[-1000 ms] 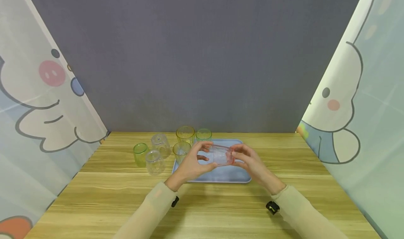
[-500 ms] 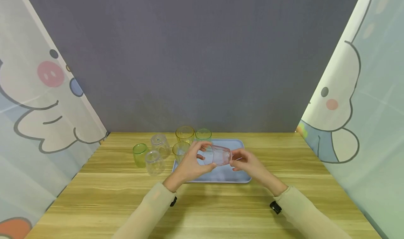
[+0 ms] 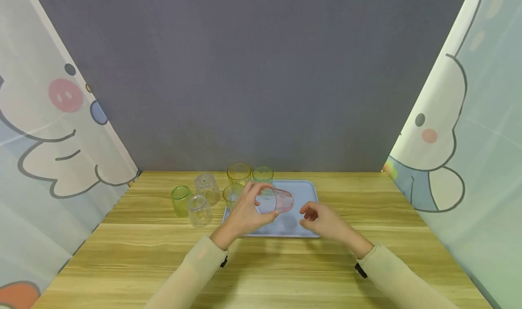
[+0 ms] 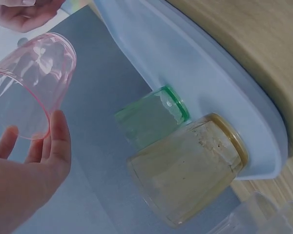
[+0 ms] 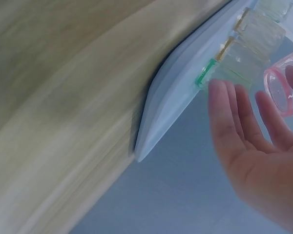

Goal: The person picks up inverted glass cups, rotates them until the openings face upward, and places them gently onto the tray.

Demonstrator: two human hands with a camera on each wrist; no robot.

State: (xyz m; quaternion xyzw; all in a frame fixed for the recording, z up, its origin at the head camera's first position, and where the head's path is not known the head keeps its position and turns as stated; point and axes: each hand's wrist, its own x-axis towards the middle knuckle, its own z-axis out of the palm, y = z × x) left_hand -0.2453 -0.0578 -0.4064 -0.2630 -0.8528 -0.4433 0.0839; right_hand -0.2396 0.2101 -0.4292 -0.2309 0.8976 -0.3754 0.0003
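A pink transparent glass [image 3: 284, 201] hangs over the light blue tray [image 3: 303, 193], lying nearly on its side, mouth to the left. My left hand [image 3: 246, 214] holds it near the rim, thumb below and fingers above. In the left wrist view, the fingertips of the left hand [image 4: 34, 180] touch the rim of the pink glass [image 4: 44, 73]. My right hand [image 3: 326, 222] is apart from the glass, just right of its base, with loosely bent fingers and nothing held. The right wrist view shows a gap between the right hand [image 5: 263, 151] and the pink glass [image 5: 285, 87].
On the tray's left part stand a green glass [image 3: 263, 174], a larger yellow glass [image 3: 239, 173] and another yellowish glass [image 3: 233, 195]. Left of the tray, on the wooden table [image 3: 277, 272], are a light green glass [image 3: 181, 201] and two clear glasses [image 3: 200, 211], [image 3: 207, 189].
My right hand has let go of the pink glass's base and drawn back to the right and down. The left hand keeps holding the glass, which has turned slightly.
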